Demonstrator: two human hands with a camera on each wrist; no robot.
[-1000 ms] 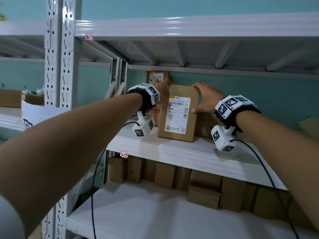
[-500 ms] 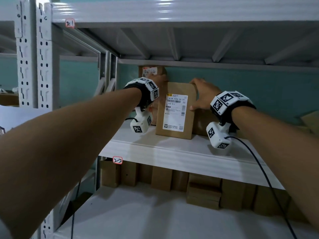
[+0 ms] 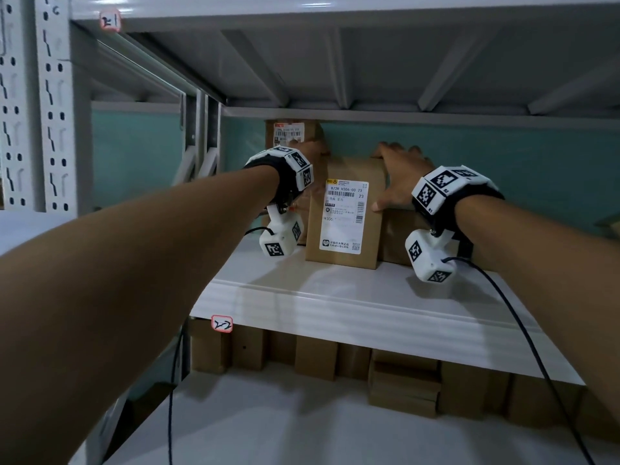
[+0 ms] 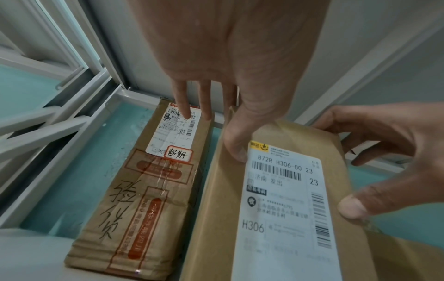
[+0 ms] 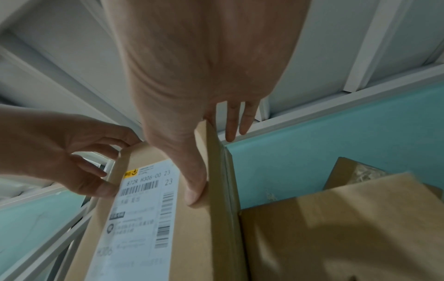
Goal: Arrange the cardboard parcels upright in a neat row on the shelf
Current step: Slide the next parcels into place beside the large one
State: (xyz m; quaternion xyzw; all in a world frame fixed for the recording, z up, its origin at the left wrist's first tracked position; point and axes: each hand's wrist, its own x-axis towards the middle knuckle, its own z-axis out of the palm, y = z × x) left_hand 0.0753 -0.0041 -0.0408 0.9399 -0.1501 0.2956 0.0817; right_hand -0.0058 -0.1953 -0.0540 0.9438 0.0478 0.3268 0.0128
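A brown cardboard parcel with a white shipping label (image 3: 345, 218) (image 4: 283, 199) (image 5: 153, 209) stands upright on the white shelf (image 3: 335, 297). My left hand (image 3: 315, 156) (image 4: 223, 133) pinches its top left corner, thumb on the front. My right hand (image 3: 392, 182) (image 5: 211, 157) grips its top right edge, thumb in front and fingers behind. A taller parcel with red print (image 3: 292, 134) (image 4: 144, 190) stands just left and behind. Another plain parcel (image 3: 396, 236) (image 5: 336, 228) sits to the right, touching the labelled one.
The upper shelf's underside (image 3: 335, 62) hangs close above the parcels. A perforated steel upright (image 3: 50, 112) stands at the left. Several cardboard parcels (image 3: 315, 360) line the back of the lower shelf. A teal wall (image 3: 503, 169) closes the back.
Both hands keep their hold on the labelled parcel, which now stands a little straighter. My head view has shifted left and closer.
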